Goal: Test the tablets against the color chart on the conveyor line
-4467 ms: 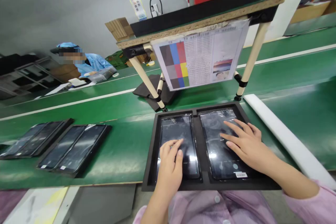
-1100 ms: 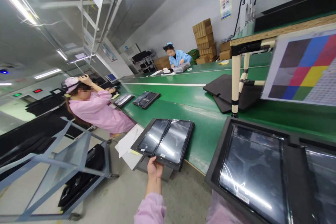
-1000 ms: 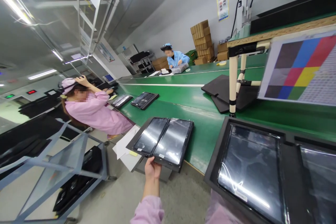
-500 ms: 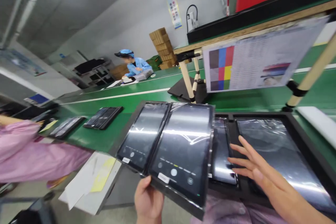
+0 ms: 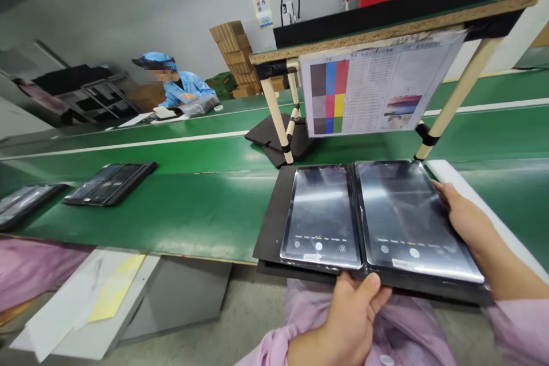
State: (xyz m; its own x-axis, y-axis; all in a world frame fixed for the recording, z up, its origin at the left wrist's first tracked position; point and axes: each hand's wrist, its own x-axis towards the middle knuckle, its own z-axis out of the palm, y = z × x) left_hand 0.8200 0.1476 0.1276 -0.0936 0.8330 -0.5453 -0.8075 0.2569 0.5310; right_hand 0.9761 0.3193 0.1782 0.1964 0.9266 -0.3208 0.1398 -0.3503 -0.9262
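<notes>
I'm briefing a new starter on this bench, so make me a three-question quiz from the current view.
1. How many tablets lie in the held tray?
2. True or false: a sheet with coloured blocks hangs below the shelf.
3. Fill in: the near edge of the held tray is gripped by the ____.

Key: 1. Two. 2. True. 3. Left hand.

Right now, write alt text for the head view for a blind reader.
The left hand grips the near edge of a black tray bearing two tablets; the right hand is at its right side. Behind, a color chart hangs from a shelf above a green table, a person in blue beyond.
</notes>
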